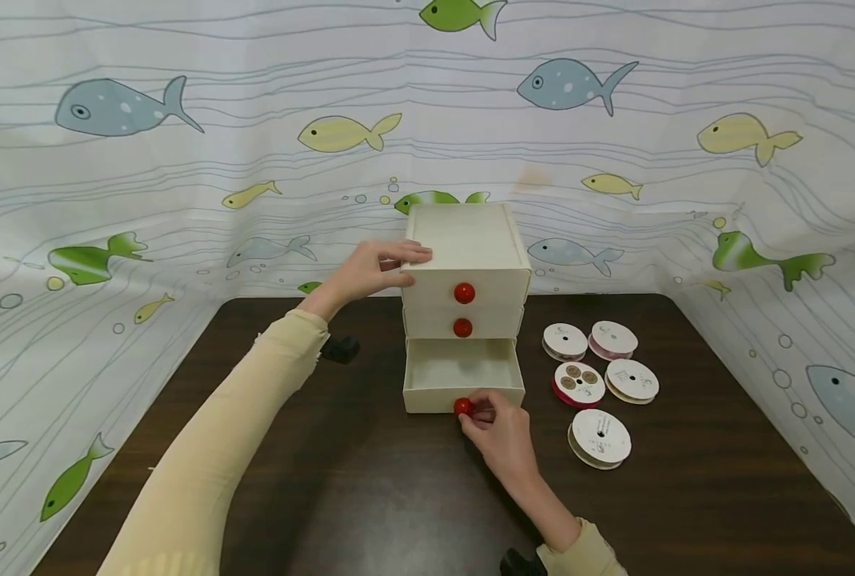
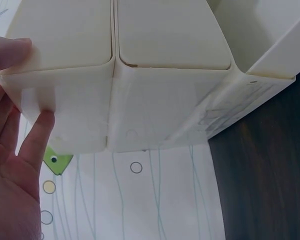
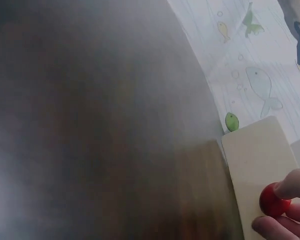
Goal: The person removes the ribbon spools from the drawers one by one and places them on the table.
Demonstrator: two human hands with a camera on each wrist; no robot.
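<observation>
A cream cabinet of three stacked drawers (image 1: 470, 232) with red round knobs stands on the table. Its bottom drawer (image 1: 463, 364) is pulled out, and nothing shows inside. My left hand (image 1: 373, 268) grips the cabinet's upper left front corner. In the left wrist view its thumb (image 2: 10, 52) lies on the top drawer's front, and one finger (image 2: 37, 132) touches the side. My right hand (image 1: 501, 432) pinches the bottom drawer's red knob (image 1: 463, 406) between thumb and fingers. The knob (image 3: 274, 199) also shows in the right wrist view.
Several ribbon spools lie right of the cabinet, among them one with a red edge (image 1: 578, 384) and a white one (image 1: 600, 438) nearest the front. A fish-patterned sheet (image 1: 254, 144) surrounds the dark table (image 1: 398, 496). A small black object (image 1: 339, 349) shows beside the left sleeve.
</observation>
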